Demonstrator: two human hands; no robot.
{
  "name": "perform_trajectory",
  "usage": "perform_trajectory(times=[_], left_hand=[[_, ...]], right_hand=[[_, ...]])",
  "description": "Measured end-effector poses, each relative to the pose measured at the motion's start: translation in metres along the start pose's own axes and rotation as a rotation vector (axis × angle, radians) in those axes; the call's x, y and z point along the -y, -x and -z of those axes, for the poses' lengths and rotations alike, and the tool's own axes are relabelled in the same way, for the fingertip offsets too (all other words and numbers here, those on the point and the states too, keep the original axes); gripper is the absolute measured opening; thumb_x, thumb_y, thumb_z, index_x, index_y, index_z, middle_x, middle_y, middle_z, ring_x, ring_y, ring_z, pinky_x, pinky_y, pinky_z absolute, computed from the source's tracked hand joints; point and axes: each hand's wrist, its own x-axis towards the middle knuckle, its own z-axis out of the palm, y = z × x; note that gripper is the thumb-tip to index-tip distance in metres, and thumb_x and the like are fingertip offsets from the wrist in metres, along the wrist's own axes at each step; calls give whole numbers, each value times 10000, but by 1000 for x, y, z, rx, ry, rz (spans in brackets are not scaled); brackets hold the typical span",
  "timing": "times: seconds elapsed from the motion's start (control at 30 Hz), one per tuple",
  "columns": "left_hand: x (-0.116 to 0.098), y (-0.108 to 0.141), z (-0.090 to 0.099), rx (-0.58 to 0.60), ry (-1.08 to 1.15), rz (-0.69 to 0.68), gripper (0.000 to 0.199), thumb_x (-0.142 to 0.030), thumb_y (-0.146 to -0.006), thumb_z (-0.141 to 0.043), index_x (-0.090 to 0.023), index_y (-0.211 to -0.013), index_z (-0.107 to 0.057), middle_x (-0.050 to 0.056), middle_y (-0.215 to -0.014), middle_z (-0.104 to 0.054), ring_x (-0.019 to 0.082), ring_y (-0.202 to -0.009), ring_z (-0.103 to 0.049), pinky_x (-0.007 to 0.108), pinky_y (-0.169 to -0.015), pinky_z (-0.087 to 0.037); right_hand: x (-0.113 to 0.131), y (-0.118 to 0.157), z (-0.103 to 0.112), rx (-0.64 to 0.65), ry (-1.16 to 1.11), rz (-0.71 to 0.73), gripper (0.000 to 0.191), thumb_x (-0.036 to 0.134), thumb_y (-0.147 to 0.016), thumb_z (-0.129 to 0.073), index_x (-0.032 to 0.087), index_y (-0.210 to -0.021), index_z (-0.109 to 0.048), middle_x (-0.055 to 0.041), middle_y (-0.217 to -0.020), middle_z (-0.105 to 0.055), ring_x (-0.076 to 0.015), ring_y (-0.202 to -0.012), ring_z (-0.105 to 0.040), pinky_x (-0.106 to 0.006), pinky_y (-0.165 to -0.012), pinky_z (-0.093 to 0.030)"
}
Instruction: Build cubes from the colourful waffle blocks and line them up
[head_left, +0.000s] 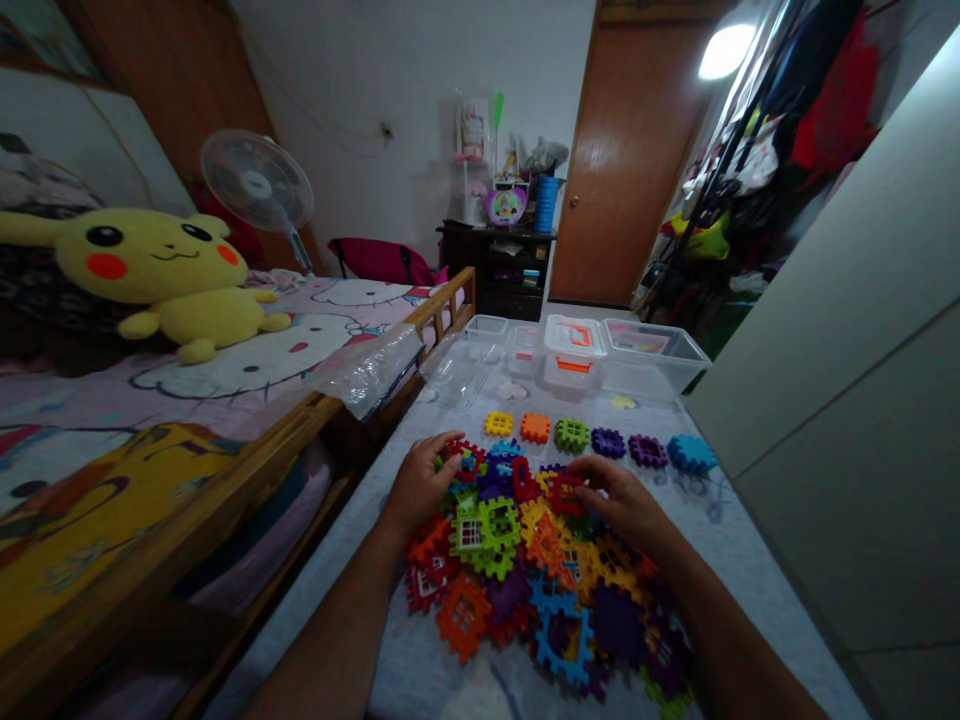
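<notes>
A heap of colourful interlocking plastic building tiles (487, 530), many with toothed edges and window-like grids, lies on the patterned table cover. At the heap's upper left, my left hand (421, 484) rests with thumb and forefinger apart, beside a red tile (469, 460). The fingers of my right hand (621, 497) close on the edge of another red tile (566, 494) at the upper right of the heap. Beyond the hands runs a row of stacked tiles sorted by colour: yellow (499, 424), orange (535, 428), green (572, 434), purple shades (608, 442) and blue (691, 453).
A lidded clear box with orange latches (574, 350) and an open clear bin (652, 350) stand at the table's far end. A wooden bed rail (300, 420) borders the left side, with a yellow plush toy (172, 270) on the bed. White cabinet (862, 430) stands right.
</notes>
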Motion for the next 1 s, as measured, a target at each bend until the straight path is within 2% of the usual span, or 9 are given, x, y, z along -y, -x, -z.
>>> perform_trajectory(times=[0.1, 0.2, 0.3, 0.47, 0.53, 0.6, 0.77, 1.0], left_hand=[[1, -1, -1, 18, -30, -43, 325, -305, -809, -515, -215, -1089, -654, 54, -1004, -658, 236, -995, -564, 394, -928, -427], [3, -1, 0, 44, -51, -57, 328, -312, -795, -517, -205, -1073, -655, 59, -967, -653, 249, -991, -554, 411, -930, -426], [6, -1, 5, 111, -27, -83, 403, -254, -753, -484, -205, -1126, -631, 62, -1015, -633, 257, -1051, -527, 435, -974, -406], [8, 1, 15, 265, 24, -152, 671, -133, -606, -467, -248, -1261, -552, 41, -1382, -480, 269, -1344, -323, 465, -1144, -219], [7, 2, 18, 325, 22, -137, 733, -122, -591, -483, -259, -1311, -516, 37, -1444, -431, 286, -1406, -229, 489, -1160, -168], [6, 3, 18, 370, 19, -95, 740, -133, -616, -499, -261, -1345, -490, 51, -1469, -405, 297, -1429, -185, 507, -1154, -175], [9, 2, 16, 371, 18, -63, 702, -141, -633, -529, -239, -1328, -517, 95, -1440, -433, 296, -1401, -275, 493, -1140, -231], [9, 0, 18, 396, 51, -153, 722, -187, -632, -579, -232, -1346, -485, 88, -1374, -486, 284, -1320, -391, 457, -1128, -275]], right_hand=[[3, 3, 6, 70, 181, 72, 332, 306, -767, -638, 225, -1088, -620, -70, -1099, -648, -239, -1007, -592, -413, -899, -472], [3, 6, 11, 164, 209, 73, 485, 286, -724, -679, 223, -1195, -581, -89, -1211, -598, -268, -1123, -545, -448, -998, -415], [0, 7, 12, 196, 236, 50, 556, 243, -697, -694, 222, -1236, -558, -91, -1262, -561, -277, -1183, -505, -462, -1041, -379], [-2, 7, 11, 155, 236, 52, 515, 187, -694, -677, 221, -1196, -570, -77, -1186, -595, -258, -1125, -538, -455, -1004, -410], [0, 6, 10, 130, 199, 47, 473, 202, -705, -675, 224, -1167, -575, -70, -1141, -619, -248, -1062, -571, -441, -941, -455], [2, 4, 9, 111, 145, 26, 458, 242, -725, -676, 220, -1168, -564, -75, -1135, -627, -243, -1035, -589, -426, -892, -483], [2, 2, 2, 60, 44, 53, 544, 249, -732, -660, 228, -1251, -496, -79, -1187, -582, -223, -1051, -583, -393, -875, -505], [2, 2, -4, 18, 171, 125, 514, 207, -735, -613, 226, -1239, -512, -66, -1108, -534, -214, -1021, -552, -368, -840, -507]])
